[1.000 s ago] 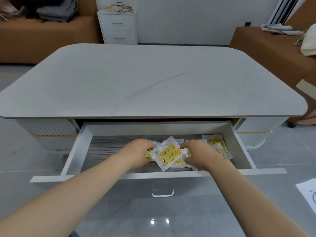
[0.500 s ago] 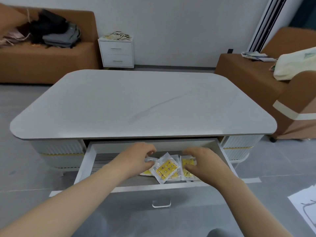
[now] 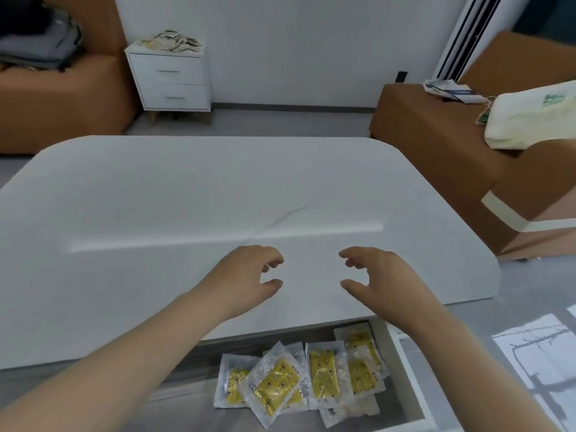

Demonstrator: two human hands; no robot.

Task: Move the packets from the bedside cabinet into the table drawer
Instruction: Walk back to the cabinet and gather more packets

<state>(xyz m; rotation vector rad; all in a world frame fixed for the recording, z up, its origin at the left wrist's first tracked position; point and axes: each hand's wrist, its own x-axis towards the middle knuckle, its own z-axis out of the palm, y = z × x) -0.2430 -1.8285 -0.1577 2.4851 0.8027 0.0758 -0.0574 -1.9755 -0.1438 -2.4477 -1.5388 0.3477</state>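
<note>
Several clear packets with yellow contents (image 3: pixel 299 381) lie in a loose pile in the open table drawer (image 3: pixel 408 378), at the bottom of the head view. My left hand (image 3: pixel 246 275) and my right hand (image 3: pixel 377 275) hover above the white table top (image 3: pixel 187 194), fingers loosely curled, both holding nothing. Far back stands the white bedside cabinet (image 3: pixel 171 79) with a heap of more packets (image 3: pixel 171 42) on top.
A brown sofa (image 3: pixel 62 98) with grey bags is at the back left. A brown sofa section (image 3: pixel 436 132) with a cream bag (image 3: pixel 530 120) and papers stands at the right. A white sheet (image 3: pixel 536 360) lies on the grey floor at the right.
Both hands let go of the packets and rose out of the drawer to above the table top. The packets now lie in the drawer. The view lifted and moved closer.
</note>
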